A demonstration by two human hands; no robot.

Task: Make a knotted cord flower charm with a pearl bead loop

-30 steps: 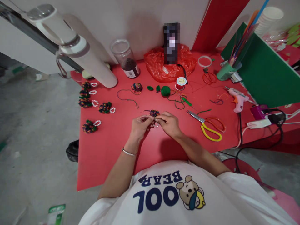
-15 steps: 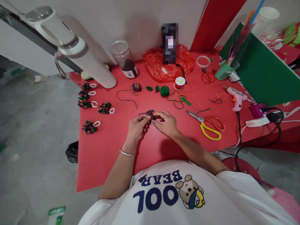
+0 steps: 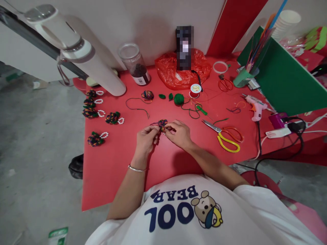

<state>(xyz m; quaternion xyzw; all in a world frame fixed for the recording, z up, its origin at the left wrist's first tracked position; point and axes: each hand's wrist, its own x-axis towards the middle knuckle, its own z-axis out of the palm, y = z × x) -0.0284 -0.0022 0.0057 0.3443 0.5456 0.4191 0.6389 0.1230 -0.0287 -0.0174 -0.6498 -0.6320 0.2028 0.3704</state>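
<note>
Over the middle of the red table (image 3: pixel 109 180), both my hands work on a small multicoloured yarn flower (image 3: pixel 162 122). My left hand (image 3: pixel 147 139) pinches its left side, where a dark purple strand runs across the fingertips. My right hand (image 3: pixel 179 135) grips the right edge between thumb and forefinger. The flower's underside is partly hidden by my fingers. To the left lie several finished-looking yarn flowers with white bead loops, among them one yarn flower (image 3: pixel 112 117). Beyond my hands are a multicoloured yarn ball (image 3: pixel 147 95) and a green yarn ball (image 3: pixel 179 99).
Scissors (image 3: pixel 224 135) with red and yellow handles lie to the right, near a green-handled hook (image 3: pixel 201 110) and a pink glue gun (image 3: pixel 258 107). A thread spool (image 3: pixel 195 90), a jar (image 3: pixel 138 69), a red plastic bag (image 3: pixel 166 73) and a tall white flask (image 3: pixel 99 69) stand behind.
My hands have drawn slightly apart, and more of the yarn flower shows between them. The left fingers have shifted left along its strand. The whole view has moved a little.
</note>
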